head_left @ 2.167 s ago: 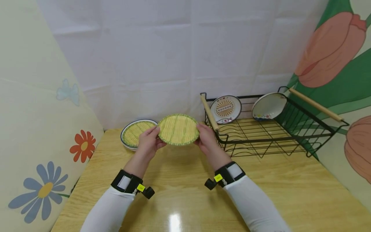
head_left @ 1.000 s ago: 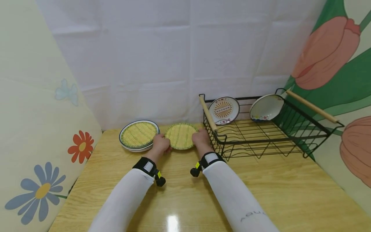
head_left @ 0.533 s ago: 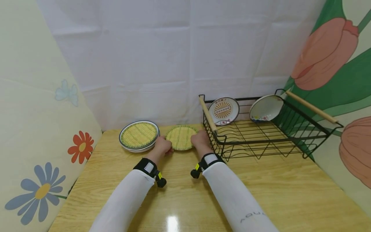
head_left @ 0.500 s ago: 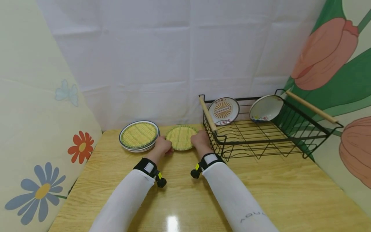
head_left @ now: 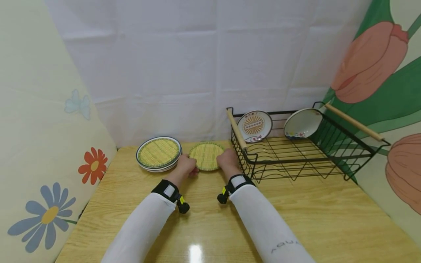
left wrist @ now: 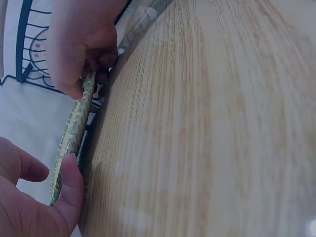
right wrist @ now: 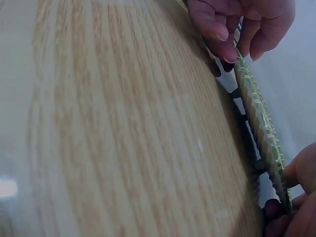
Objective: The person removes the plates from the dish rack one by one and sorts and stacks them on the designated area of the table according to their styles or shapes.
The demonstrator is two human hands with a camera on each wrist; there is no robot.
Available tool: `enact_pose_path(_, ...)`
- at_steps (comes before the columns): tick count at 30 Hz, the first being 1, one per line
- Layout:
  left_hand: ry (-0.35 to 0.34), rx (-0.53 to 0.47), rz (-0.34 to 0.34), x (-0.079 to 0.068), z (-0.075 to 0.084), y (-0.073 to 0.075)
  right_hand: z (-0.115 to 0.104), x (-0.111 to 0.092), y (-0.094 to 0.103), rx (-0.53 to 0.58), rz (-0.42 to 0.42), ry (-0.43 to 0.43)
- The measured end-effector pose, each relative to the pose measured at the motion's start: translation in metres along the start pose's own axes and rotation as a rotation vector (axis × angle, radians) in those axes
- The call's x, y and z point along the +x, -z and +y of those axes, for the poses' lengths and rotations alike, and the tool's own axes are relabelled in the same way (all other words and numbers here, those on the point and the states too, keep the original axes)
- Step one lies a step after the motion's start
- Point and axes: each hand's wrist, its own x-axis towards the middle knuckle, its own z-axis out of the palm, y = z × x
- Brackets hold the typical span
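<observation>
A round yellow woven mat [head_left: 206, 156] with a green stitched edge is low over the wooden table, between both hands. My right hand [head_left: 227, 159] pinches its right edge; in the right wrist view its thumb [right wrist: 299, 170] is above the rim and fingers curl below. My left hand [head_left: 186, 166] is at the left edge. In the left wrist view its thumb and finger [left wrist: 71, 185] are spread apart, the finger against the mat's rim [left wrist: 74, 126]. Left of this hand, another such mat [head_left: 158, 152] lies on a stack of blue-rimmed white plates [head_left: 158, 169].
Close to the right hand stands a black wire dish rack [head_left: 296, 160] with wooden handles. A patterned plate [head_left: 255, 126] and a white bowl [head_left: 303, 124] lean inside it. A white cloth [head_left: 164, 73] hangs behind the wooden table [head_left: 204, 219].
The mat has come down from mid-air to the table, turned flatter, both hands lowering with it. In the last half second, the left hand's fingers loosen slightly at the edge.
</observation>
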Motion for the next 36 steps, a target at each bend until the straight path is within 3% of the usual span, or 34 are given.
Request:
enact_pose_path(8, 0.004, -0.041, -0.044, -0.003, -0.001, 0.003, 0.001, -0.004, -0.001, 0.019, -0.002, 0.020)
enact_pose_path(13, 0.007, -0.030, -0.072, -0.008, 0.001, 0.007, 0.001, -0.008, 0.003, 0.100, -0.018, 0.017)
enact_pose_path(21, 0.009, -0.024, -0.109, -0.025, -0.003, 0.016, 0.006, -0.020, 0.014, 0.324, -0.102, 0.016)
enact_pose_path(26, -0.009, -0.074, -0.175, -0.040, -0.013, 0.022, 0.010, -0.032, 0.021, 0.254, -0.134, 0.159)
enact_pose_path(30, -0.018, -0.105, -0.203, -0.054, -0.022, 0.030, 0.007, -0.052, 0.034, 0.158, -0.164, 0.300)
enact_pose_path(36, -0.088, -0.115, -0.230, -0.077, -0.031, 0.040, -0.005, -0.093, 0.064, 0.084, -0.322, 0.527)
